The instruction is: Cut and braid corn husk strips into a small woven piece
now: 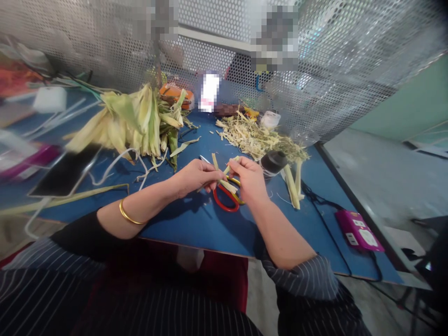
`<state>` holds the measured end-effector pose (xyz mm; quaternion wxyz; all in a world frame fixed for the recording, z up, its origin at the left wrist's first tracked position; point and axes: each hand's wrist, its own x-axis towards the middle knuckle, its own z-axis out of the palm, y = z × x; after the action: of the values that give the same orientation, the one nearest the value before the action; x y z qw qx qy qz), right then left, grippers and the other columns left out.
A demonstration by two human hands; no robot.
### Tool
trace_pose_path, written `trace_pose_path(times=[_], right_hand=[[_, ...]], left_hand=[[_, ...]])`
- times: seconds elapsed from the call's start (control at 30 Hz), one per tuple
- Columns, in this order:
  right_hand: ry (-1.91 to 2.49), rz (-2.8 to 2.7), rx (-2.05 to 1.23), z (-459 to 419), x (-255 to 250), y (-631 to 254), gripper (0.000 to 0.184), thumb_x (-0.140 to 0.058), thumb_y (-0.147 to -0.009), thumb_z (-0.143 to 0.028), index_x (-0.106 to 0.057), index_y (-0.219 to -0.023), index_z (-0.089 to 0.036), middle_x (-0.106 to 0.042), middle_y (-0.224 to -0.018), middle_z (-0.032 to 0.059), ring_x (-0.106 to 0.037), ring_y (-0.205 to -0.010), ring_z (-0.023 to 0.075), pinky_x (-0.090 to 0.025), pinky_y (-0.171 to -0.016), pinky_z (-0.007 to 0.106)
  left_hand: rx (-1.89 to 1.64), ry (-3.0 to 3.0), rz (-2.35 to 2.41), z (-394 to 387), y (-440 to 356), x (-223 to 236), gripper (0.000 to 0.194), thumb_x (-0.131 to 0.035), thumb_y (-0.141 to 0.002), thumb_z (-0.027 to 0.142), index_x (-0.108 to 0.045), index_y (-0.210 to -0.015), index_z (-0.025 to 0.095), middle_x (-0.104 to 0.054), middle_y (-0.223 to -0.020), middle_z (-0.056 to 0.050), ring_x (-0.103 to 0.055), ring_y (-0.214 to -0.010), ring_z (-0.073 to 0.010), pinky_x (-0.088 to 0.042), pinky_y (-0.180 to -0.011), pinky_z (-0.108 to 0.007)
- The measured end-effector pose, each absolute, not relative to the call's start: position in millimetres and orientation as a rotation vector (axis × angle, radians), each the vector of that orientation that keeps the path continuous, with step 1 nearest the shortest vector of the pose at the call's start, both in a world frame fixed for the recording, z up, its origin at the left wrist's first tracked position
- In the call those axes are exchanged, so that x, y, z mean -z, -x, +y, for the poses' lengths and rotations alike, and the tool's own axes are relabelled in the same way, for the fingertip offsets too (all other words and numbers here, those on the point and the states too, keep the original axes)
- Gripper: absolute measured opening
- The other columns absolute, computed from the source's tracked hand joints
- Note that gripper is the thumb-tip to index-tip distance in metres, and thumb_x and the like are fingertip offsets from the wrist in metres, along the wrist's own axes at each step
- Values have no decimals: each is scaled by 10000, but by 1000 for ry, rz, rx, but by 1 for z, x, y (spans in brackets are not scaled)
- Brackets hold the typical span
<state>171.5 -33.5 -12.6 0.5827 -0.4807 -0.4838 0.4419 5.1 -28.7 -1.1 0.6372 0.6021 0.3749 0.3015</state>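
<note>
Over the middle of the blue table, my left hand [201, 176] pinches pale strips of corn husk [228, 186] between thumb and fingers. Close beside it on the right, my right hand [249, 179] is closed on the upper end of a husk strip [231, 164]. The strips cross between the two hands. Below them lies a pair of scissors [226, 207] with red and yellow handles, its blade tip showing past my left hand. A dark spool of thread [273, 162] stands just right of my right hand. My curled lower fingers are partly hidden.
A bundle of corn husks [135, 123] lies at the back left, and a heap of husk scraps [259, 137] at the back right. A phone [66, 172] and white cable [114, 163] are on the left. A purple power strip [359, 231] sits right, before a perforated metal screen [217, 51].
</note>
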Motion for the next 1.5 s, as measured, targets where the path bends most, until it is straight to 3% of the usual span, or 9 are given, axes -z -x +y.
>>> trace_pose_path(times=[0.17,0.37,0.57,0.8,1.03,1.3,1.43,1.5], right_hand=[[1194,-1043,-899,-31,6,-177,202,-607,-773,-372,-665,-800,-181,-641,-720,5,-586,-635,116,-477,-688,288],[1185,-1217,-1171,-45,10,-159,218,-617,-775,-384,-686,-726,-183,-669,-720,19,-607,-711,155,-483,-761,314],[1137,-1316,-1124,-56,6,-148,184,-671,-744,-372,-710,-721,-194,-710,-985,22,-614,-934,194,-440,-895,321],[1104,-1216,-1205,-54,18,-146,170,-696,-715,-337,-713,-791,-186,-675,-765,8,-583,-750,160,-449,-780,310],[994,-1360,-1226,-54,16,-149,84,-664,-743,-267,-669,-709,-190,-604,-797,6,-523,-770,137,-428,-797,284],[1298,-1434,-1028,-49,12,-159,343,-601,-787,-499,-576,-660,-182,-593,-641,0,-555,-638,142,-444,-671,283],[1297,-1349,-857,-47,12,-164,323,-635,-763,-514,-543,-866,-222,-606,-732,-20,-591,-622,139,-442,-613,262],[1323,-1520,-777,-47,12,-164,267,-604,-802,-484,-560,-835,-223,-605,-705,-26,-555,-592,124,-414,-604,253]], left_hand=[[-901,-1118,844,-21,0,-1,316,-694,-757,386,-719,-902,105,-701,-711,-59,-627,-608,-108,-489,-629,-236],[-1025,-1046,648,-12,5,-1,278,-737,-715,217,-717,-970,108,-742,-871,-84,-675,-820,-150,-494,-861,-302],[-1057,-1110,653,-15,0,3,245,-721,-714,209,-723,-935,103,-742,-835,-88,-657,-756,-154,-498,-776,-304],[-1057,-1046,753,-19,-6,2,266,-745,-656,167,-715,-912,104,-730,-777,-55,-630,-685,-132,-486,-717,-292],[-1014,-1003,726,-15,-2,3,257,-742,-656,140,-719,-907,92,-716,-721,-55,-628,-645,-118,-482,-684,-256],[-961,-944,755,-14,3,-1,274,-735,-676,178,-711,-935,93,-692,-705,-56,-643,-670,-125,-496,-717,-253],[-891,-968,800,-13,5,-4,274,-710,-672,182,-703,-936,107,-652,-643,-29,-632,-598,-121,-499,-662,-247],[-866,-987,848,-14,4,-4,257,-685,-669,166,-696,-919,107,-631,-631,-23,-607,-566,-111,-488,-615,-240]])
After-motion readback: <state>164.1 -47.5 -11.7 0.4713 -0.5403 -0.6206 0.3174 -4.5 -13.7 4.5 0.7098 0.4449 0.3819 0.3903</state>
